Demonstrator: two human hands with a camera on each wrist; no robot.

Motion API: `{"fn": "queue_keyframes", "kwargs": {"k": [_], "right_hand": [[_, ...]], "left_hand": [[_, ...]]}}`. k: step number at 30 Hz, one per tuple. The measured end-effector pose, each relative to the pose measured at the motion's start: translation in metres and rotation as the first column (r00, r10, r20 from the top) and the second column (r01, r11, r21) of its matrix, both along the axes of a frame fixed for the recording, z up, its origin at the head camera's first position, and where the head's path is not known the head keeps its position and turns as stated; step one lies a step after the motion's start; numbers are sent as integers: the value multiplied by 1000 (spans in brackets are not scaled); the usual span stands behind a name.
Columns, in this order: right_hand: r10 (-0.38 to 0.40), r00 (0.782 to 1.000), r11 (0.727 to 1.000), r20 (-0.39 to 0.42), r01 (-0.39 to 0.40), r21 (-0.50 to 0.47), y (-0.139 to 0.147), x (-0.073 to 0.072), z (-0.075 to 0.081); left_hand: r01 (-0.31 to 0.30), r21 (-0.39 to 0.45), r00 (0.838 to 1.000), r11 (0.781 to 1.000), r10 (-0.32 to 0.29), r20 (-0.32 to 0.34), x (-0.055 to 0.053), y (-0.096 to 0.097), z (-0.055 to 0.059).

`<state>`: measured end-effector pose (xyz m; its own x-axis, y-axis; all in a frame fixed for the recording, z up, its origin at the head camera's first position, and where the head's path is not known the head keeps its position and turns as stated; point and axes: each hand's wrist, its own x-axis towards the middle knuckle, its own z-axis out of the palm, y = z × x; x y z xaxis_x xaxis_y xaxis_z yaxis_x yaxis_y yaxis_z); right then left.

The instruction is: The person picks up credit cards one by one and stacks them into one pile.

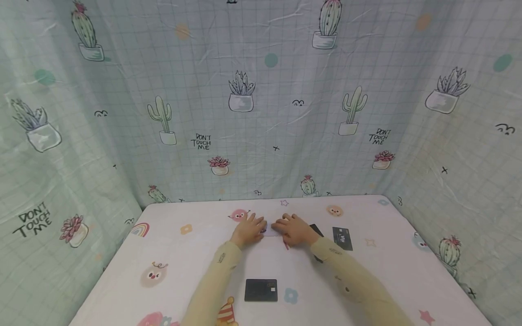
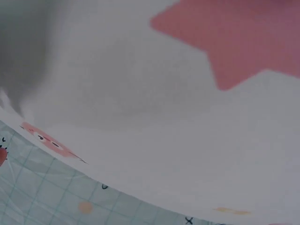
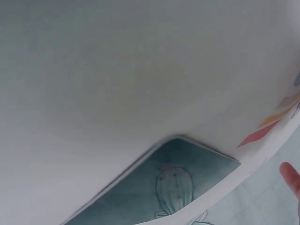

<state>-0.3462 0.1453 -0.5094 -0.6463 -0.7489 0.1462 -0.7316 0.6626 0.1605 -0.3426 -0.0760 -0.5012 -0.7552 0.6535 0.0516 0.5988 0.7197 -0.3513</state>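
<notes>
In the head view my left hand point(image 1: 248, 230) and right hand point(image 1: 297, 230) are low over the far middle of the table, a short gap apart. A thin, pale, flat thing point(image 1: 272, 234) spans this gap. Only its near edge and a small dark patch by the left fingers show. Whether the fingers pinch it or rest on it, I cannot tell. A black card point(image 1: 316, 230) sticks out from behind my right forearm, partly covered. Beyond it, to the right, is a dark grey VIP card point(image 1: 342, 238). Another black VIP card point(image 1: 261, 290) lies nearer, between the forearms.
The white table point(image 1: 163, 244) bears printed cartoon shapes. Cactus-print curtain point(image 1: 261, 136) encloses its back and both sides. In the right wrist view a glossy dark card point(image 3: 173, 187) reflects a cactus. A printed pink star point(image 2: 248, 42) fills the left wrist view's upper right.
</notes>
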Motion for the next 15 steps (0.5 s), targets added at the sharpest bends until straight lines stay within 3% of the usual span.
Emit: {"fn": "queue_keyframes", "kwargs": {"k": [8, 15], "right_hand": [[23, 1000, 999, -15, -23, 29, 5, -1, -4], [14, 998, 998, -62, -11, 54, 8, -4, -9]], "left_hand": [[64, 2, 997, 998, -64, 31, 2, -4, -5], [111, 0, 993, 994, -111, -33, 5, -5, -4]]}}
